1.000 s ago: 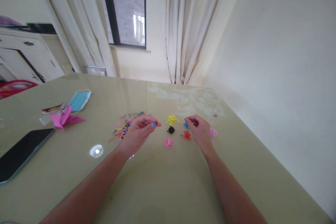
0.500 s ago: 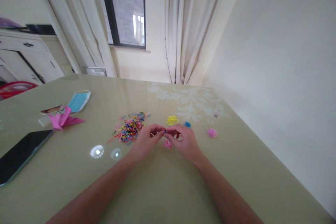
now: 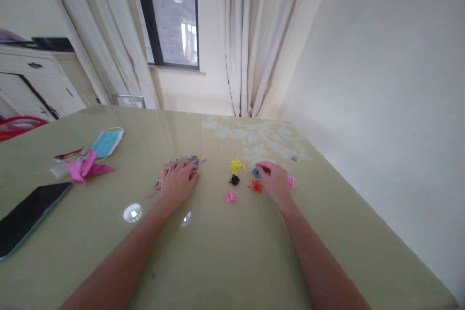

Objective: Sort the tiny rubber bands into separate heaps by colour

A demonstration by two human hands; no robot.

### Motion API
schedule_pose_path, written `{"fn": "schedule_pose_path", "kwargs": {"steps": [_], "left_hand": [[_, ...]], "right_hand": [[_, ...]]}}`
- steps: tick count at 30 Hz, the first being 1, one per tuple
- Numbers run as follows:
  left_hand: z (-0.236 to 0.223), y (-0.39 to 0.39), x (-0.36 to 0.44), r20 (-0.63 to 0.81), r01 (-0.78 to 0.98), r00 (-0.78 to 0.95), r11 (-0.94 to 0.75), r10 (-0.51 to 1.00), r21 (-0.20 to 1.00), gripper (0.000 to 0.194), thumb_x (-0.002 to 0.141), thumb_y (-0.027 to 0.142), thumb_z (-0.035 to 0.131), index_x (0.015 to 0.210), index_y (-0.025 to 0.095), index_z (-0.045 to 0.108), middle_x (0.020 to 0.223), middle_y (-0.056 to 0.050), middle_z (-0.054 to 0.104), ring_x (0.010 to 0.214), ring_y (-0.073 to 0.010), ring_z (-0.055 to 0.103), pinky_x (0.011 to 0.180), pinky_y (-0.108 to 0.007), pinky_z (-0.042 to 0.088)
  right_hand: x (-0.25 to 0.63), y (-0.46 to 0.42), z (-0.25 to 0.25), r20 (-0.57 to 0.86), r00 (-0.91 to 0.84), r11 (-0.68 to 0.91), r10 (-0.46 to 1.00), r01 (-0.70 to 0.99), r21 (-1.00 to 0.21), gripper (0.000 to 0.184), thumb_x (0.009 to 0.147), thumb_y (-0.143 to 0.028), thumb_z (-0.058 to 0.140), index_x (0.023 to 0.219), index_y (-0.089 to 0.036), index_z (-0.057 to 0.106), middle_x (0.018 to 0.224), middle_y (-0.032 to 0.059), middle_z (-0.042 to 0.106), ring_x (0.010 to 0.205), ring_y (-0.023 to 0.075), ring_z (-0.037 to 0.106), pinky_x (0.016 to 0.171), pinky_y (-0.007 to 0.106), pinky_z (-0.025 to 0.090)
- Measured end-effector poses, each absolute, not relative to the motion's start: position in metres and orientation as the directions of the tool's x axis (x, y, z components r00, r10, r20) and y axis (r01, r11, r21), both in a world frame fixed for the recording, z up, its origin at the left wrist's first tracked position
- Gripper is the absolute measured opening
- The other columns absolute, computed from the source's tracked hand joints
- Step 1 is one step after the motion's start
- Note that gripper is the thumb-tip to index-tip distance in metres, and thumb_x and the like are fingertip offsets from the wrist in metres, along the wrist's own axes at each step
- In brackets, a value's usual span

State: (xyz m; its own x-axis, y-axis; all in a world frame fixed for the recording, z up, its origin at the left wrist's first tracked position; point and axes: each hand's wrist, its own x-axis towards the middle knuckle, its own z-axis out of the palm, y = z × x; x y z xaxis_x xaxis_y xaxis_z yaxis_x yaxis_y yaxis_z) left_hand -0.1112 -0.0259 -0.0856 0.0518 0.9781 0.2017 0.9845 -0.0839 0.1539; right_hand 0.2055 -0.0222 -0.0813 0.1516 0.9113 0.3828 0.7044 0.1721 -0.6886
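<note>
My left hand (image 3: pixel 178 181) lies palm down over the pile of mixed-colour small rubber bands (image 3: pixel 196 160), its fingers stretched over them and hiding much of the pile. At the right, my right hand (image 3: pixel 275 180) is pinched at the small blue pile of rubber bands (image 3: pixel 255 172), its fingertips touching or just over the blue bands. Left of that hand lie small piles sorted by colour: yellow bands (image 3: pixel 236 166), black bands (image 3: pixel 234 180), red bands (image 3: pixel 256 186) and pink bands (image 3: pixel 230 197). A round pink bundle (image 3: pixel 292 182) shows partly behind my right wrist.
A black phone (image 3: pixel 31 215) lies at the table's left, with a pink folded paper shape (image 3: pixel 87 167), a blue face mask (image 3: pixel 108 143) and a brown wrapper (image 3: pixel 69 154) beyond it. A small clear piece (image 3: pixel 294 156) is at the right, near the table edge and wall.
My hands met in the middle over a small blue band, then parted. My left hand went back to the mixed pile, my right hand to the blue pile.
</note>
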Motion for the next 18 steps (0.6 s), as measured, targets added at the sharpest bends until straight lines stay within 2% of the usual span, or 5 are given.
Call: {"fn": "schedule_pose_path", "kwargs": {"steps": [3, 7, 14, 18], "left_hand": [[-0.084, -0.022, -0.112, 0.224, 0.98, 0.077, -0.115, 0.972, 0.16, 0.031, 0.101, 0.031, 0.05, 0.111, 0.027, 0.079, 0.125, -0.011, 0.075, 0.12, -0.0365, 0.062, 0.101, -0.051, 0.043], [-0.082, -0.021, -0.112, 0.276, 0.967, 0.069, -0.132, 0.959, 0.216, 0.027, 0.098, 0.027, 0.053, 0.101, 0.026, 0.08, 0.116, -0.009, 0.078, 0.115, -0.035, 0.064, 0.102, -0.051, 0.043], [-0.087, -0.012, -0.117, 0.393, 0.882, 0.01, -0.194, 0.919, 0.43, 0.029, 0.097, 0.034, 0.056, 0.102, 0.027, 0.083, 0.121, -0.009, 0.078, 0.112, -0.0332, 0.068, 0.1, -0.049, 0.048], [-0.086, -0.01, -0.119, 0.415, 0.83, 0.0, -0.231, 0.91, 0.507, 0.032, 0.097, 0.036, 0.054, 0.101, 0.026, 0.084, 0.114, -0.009, 0.08, 0.109, -0.0319, 0.07, 0.1, -0.047, 0.05]], "right_hand": [[0.206, -0.021, -0.084, 0.389, 0.114, 0.171, 0.914, 0.763, -0.624, 0.022, 0.09, -0.024, 0.063, 0.094, -0.021, 0.085, 0.097, 0.0111, 0.083, 0.082, 0.0257, 0.076, 0.082, 0.04, 0.057], [0.205, -0.021, -0.085, 0.382, 0.099, 0.17, 0.919, 0.775, -0.609, 0.022, 0.09, -0.023, 0.064, 0.095, -0.021, 0.086, 0.097, 0.011, 0.082, 0.079, 0.0236, 0.074, 0.08, 0.038, 0.056], [0.207, -0.019, -0.086, 0.346, 0.141, 0.103, 0.928, 0.794, -0.6, 0.019, 0.087, -0.024, 0.067, 0.09, -0.022, 0.086, 0.09, 0.0093, 0.08, 0.076, 0.0229, 0.071, 0.076, 0.036, 0.054], [0.207, -0.02, -0.083, 0.342, 0.171, 0.081, 0.924, 0.788, -0.611, 0.018, 0.085, -0.024, 0.068, 0.089, -0.021, 0.085, 0.088, 0.0095, 0.08, 0.075, 0.0229, 0.069, 0.075, 0.035, 0.053]]}}
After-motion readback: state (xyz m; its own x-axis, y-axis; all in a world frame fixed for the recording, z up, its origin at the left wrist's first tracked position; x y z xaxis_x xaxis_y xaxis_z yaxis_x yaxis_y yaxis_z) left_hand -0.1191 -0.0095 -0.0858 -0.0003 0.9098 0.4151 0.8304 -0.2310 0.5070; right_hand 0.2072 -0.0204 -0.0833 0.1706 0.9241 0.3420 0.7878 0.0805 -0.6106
